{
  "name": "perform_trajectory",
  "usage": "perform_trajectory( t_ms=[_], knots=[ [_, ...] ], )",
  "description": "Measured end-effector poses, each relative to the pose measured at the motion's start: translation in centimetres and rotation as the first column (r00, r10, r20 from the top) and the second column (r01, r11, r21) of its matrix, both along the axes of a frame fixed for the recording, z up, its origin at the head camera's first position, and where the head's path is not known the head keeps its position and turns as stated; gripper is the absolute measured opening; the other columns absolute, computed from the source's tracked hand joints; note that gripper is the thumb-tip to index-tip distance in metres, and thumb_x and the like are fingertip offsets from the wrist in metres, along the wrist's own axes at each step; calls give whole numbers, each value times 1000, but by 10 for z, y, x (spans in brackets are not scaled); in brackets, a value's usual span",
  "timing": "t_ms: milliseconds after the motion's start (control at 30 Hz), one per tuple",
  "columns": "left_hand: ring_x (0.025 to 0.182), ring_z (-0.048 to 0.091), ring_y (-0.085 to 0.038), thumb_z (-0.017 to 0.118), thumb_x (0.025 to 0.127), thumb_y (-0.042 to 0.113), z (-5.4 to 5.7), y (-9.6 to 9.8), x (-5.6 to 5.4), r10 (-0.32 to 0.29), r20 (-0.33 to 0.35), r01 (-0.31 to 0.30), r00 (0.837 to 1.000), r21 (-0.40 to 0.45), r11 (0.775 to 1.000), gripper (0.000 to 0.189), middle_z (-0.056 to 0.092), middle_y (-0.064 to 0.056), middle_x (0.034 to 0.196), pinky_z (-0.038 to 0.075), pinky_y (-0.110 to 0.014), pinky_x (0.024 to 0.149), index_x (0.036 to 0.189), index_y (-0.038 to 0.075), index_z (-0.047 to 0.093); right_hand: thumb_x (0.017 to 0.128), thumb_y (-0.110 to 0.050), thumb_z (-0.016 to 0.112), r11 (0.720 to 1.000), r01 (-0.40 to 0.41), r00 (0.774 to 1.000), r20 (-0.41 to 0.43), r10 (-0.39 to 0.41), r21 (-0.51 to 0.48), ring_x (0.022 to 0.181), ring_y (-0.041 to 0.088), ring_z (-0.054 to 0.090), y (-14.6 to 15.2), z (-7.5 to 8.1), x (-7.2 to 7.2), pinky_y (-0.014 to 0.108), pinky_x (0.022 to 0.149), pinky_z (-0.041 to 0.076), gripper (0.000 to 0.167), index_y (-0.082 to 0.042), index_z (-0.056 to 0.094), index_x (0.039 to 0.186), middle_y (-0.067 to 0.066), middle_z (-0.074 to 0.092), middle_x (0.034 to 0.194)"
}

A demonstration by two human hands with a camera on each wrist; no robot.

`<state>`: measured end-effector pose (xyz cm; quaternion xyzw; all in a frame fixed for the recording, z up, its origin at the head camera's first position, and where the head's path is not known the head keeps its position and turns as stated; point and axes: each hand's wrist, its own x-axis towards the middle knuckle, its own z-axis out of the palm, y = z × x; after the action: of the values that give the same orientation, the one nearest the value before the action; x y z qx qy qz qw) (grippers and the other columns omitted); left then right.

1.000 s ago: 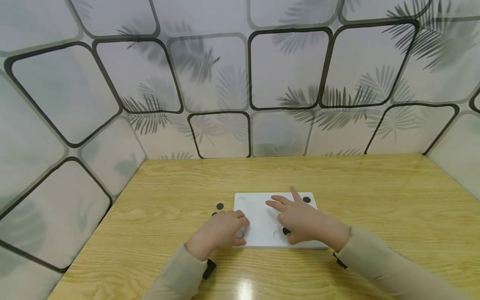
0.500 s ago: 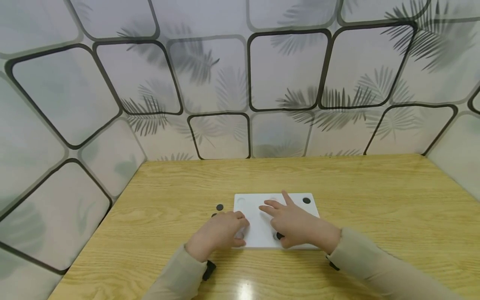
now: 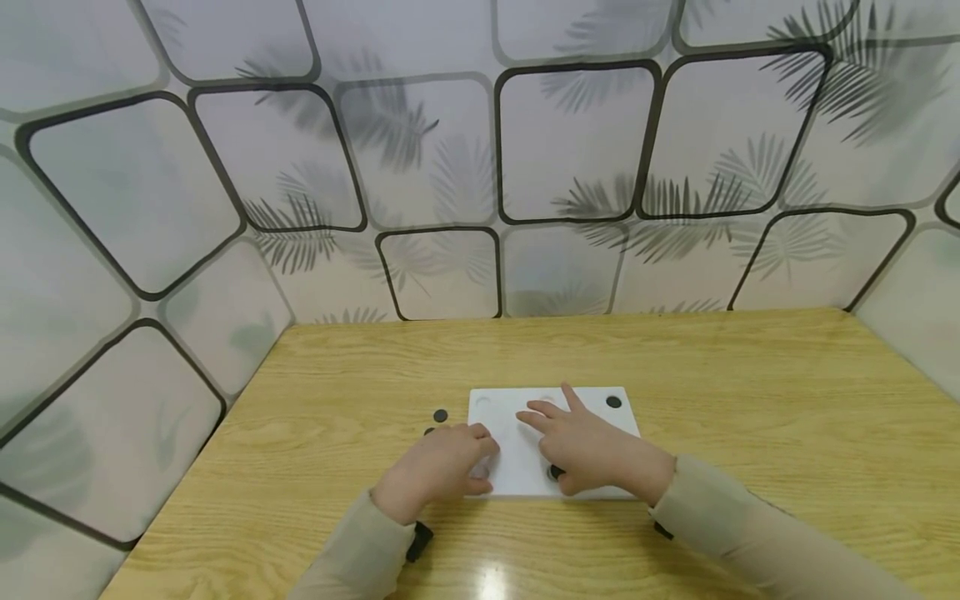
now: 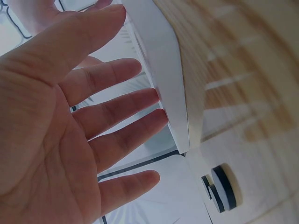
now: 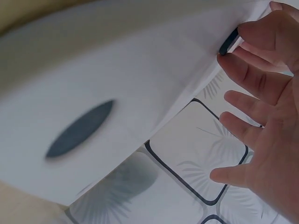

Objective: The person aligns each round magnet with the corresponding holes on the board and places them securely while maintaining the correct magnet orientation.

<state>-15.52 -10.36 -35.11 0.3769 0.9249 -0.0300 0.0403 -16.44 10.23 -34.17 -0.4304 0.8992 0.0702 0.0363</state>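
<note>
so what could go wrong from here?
1. The black disc is pinched by its edge between the right hand's thumb and finger at the white board, so it could slip or end up off position.
2. The left hand seems to touch the board only with its fingertips, so a firm push might shift it.
3. Loose discs lie close beyond the left hand; a sweep could scatter them.

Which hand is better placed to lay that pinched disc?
Probably the right hand: it pinches the black disc over the white board; the left hand, by the board's edge, holds no disc.
</note>
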Motion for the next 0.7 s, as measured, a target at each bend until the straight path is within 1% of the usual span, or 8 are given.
perform_trajectory(
  t_ms=[233,467,700],
  knots=[
    [81,55,-12,69,75,38,0,1,0,6,5,-6,1000,2,1000,37,56,3,100,46,-26,69,103,16,61,63,-19,74,999,24,1000,-3,-24,38,127,26,25,-2,2,1,62,96,12,23,-17,52,55,5,37,135],
    [82,55,-13,68,75,39,2,1,0,5,1,-5,1000,-11,1000,37,56,3,101,46,-27,69,103,16,61,63,-19,73,999,5,999,-32,-3,45,126,26,27,-2,2,3,63,95,13,23,-17,53,53,5,39,134],
    [83,54,-13,68,75,39,1,1,1,14,12,-14,1000,-7,1000,38,56,3,102,46,-27,70,104,16,61,64,-19,74,999,16,1000,-16,-15,43,125,25,27,-2,1,4,63,95,13,21,-17,54,55,4,38,134]
  ],
)
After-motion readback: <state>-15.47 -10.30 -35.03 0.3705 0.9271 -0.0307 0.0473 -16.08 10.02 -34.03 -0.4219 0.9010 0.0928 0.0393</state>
